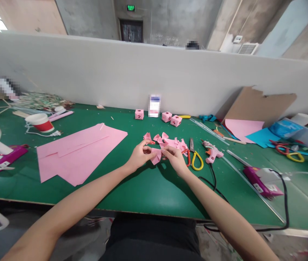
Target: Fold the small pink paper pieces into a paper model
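Between my hands, just above the green table, is a small folded piece of pink paper [156,156]. My left hand [140,155] pinches its left side with thumb and fingers. At its right edge my right hand [174,156] is closed on it with the fingertips. Pink paper scraps [179,144] and small folded pink pieces lie right behind my hands. Scissors [197,161] with red and yellow handles rest beside my right hand. Farther back stand small pink paper cubes with cut openings, among them a left cube [139,114] and a right cube [176,120].
Large pink paper sheets [75,156] lie to the left, near a paper cup [40,122]. A pink glue gun [212,151] with a black cord lies right of the scissors. Purple power strips [261,183] sit at both sides. A grey partition [102,76] bounds the table's back.
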`<state>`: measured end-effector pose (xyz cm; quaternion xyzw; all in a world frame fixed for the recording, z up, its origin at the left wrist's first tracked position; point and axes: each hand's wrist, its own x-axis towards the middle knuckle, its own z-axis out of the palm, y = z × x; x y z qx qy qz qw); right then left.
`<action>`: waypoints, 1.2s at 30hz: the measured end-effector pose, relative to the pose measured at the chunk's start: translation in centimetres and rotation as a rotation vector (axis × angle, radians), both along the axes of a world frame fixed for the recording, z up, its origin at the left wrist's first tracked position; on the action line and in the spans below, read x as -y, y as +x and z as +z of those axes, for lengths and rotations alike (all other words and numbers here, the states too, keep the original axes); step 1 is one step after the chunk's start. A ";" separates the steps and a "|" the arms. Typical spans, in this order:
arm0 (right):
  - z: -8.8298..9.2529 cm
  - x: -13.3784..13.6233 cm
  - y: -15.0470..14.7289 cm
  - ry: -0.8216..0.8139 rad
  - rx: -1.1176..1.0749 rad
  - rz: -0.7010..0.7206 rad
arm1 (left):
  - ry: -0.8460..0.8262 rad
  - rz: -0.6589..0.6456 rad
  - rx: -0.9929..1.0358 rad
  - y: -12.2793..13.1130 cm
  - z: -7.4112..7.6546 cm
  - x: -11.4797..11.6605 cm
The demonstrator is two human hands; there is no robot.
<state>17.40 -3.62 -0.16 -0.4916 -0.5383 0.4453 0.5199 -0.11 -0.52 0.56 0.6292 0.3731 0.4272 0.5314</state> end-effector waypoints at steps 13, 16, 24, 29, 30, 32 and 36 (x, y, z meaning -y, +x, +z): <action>0.4 0.3 -0.1 0.109 0.253 0.067 | -0.161 -0.002 0.070 -0.3 0.2 -0.3; 0.4 0.3 -0.2 0.099 0.246 0.058 | -0.224 -0.021 0.114 -0.3 0.3 -0.3; -0.1 0.1 -0.1 0.063 0.224 0.121 | -0.220 0.005 0.142 -0.3 0.3 -0.4; 0.1 0.2 -0.2 0.022 0.228 0.164 | -0.234 0.011 0.167 -0.4 0.3 -0.4; 0.2 0.2 -0.2 0.021 0.237 0.173 | -0.233 0.012 0.167 -0.4 0.4 -0.4; 0.2 0.1 -0.1 0.031 0.263 0.169 | -0.227 0.016 0.160 -0.3 0.4 -0.4; 0.0 0.1 0.0 0.037 0.271 0.159 | -0.220 0.021 0.166 -0.4 0.4 -0.4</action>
